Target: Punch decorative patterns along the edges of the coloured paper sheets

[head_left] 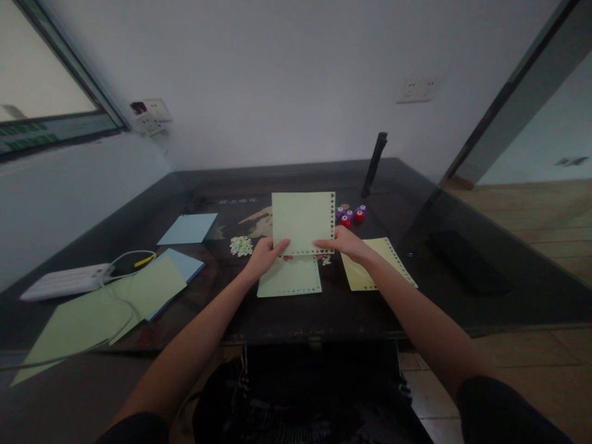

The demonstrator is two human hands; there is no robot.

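Held sheet (303, 222) above another sheet (290, 277) on the surface (462, 296); punches (351, 214) far right, paper stack (139, 290) and power strip (69, 280) left.

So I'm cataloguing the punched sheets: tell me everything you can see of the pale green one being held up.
The pale green sheet looks like thin square paper, flat and uncreased, held upright facing the camera above the dark table. Small punched holes border its right and bottom edges; the right ones look heart-shaped. The left hand pinches its lower left corner, the right hand its lower right. A similar punched sheet lies flat on the table just below it.
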